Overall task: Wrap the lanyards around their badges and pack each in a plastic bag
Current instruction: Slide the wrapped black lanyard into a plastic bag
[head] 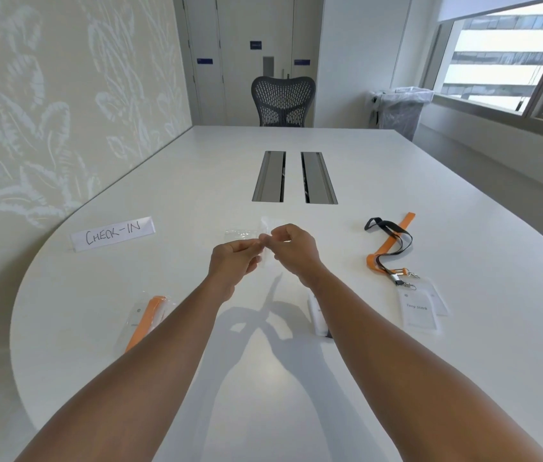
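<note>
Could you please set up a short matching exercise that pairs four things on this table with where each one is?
Things:
1. CHECK-IN sign
2. clear plastic bag
3. loose orange and black lanyards
4. bagged orange lanyard

Places:
A. pinched between left hand and right hand
B. near table edge, beside left forearm
C. right of the hands, clipped to badges
D. far left, standing upright

Pairs: 1-D, 2-A, 3-C, 4-B
</note>
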Demonstrator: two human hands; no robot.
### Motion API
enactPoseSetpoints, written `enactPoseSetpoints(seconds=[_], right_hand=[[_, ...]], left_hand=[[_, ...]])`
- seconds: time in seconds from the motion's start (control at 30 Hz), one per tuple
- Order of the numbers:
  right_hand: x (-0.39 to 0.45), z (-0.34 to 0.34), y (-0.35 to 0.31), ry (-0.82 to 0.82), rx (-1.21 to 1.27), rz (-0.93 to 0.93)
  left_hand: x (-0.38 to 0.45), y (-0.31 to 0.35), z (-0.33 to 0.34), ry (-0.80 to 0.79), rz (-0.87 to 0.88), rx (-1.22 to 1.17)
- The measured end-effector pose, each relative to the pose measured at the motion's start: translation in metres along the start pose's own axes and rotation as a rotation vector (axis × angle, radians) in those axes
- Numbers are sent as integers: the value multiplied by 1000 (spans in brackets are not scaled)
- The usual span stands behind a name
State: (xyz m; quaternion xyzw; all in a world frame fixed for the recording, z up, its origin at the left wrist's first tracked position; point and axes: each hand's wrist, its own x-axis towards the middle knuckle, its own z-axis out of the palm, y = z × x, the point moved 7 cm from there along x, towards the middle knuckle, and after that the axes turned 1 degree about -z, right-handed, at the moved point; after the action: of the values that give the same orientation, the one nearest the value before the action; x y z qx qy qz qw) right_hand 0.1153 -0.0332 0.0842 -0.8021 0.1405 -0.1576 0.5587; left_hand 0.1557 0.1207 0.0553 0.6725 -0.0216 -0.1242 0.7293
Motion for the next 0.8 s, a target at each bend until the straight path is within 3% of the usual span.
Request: enactPoseSetpoints(seconds=[0.47,0.67,0.8], right_hand=[[0,-9,10,20,97,94],[0,-20,22,82,96,150],[-3,-25,19,141,2,97]], left_hand=[[3,6,13,-93,81,146],[2,14,7,118,155,262],[-4,22,13,177,210,358]])
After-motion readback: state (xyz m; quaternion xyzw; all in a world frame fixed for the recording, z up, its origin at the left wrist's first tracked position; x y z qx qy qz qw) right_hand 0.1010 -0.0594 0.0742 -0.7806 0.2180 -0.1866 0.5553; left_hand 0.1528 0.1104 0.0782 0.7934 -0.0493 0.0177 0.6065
